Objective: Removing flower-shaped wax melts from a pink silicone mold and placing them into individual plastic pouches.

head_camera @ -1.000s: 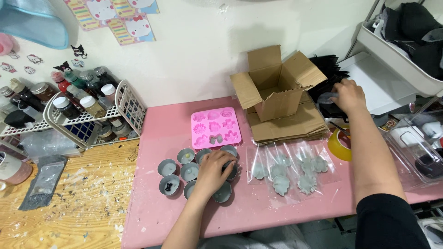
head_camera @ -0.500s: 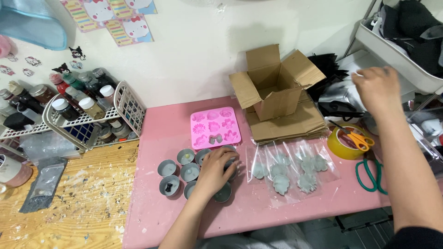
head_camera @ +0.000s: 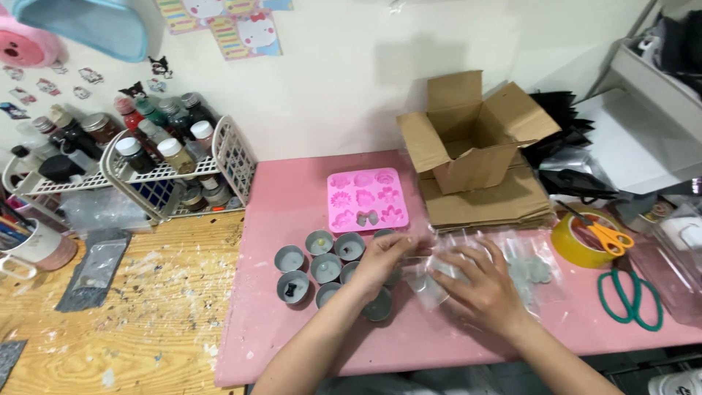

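Note:
My left hand [head_camera: 382, 257] reaches over a cluster of small round grey cups [head_camera: 313, 268] on the pink mat [head_camera: 292, 344] and pinches the edge of a small clear plastic bag [head_camera: 430, 287]. My right hand [head_camera: 484, 291] grips the same bag from the other side, its fingers lying over it. Under and beside that hand lie more clear bags holding grey flower-shaped cast pieces [head_camera: 537, 269]. A pink silicone mould [head_camera: 367, 199] with flower cavities sits just behind the cups.
An open cardboard box [head_camera: 468, 139] stands on a stack of flat cardboard [head_camera: 490, 208] at the back. A yellow tape roll [head_camera: 574, 249] with orange scissors [head_camera: 610, 235] and green scissors [head_camera: 630, 296] lie right. A white wire rack [head_camera: 234, 157] of bottles and a mug [head_camera: 40, 249] stand left on the wooden table [head_camera: 110, 322].
My right hand has come back from the far right, past the tape roll, down onto the clear bags. My left hand has shifted from the cups toward the bag.

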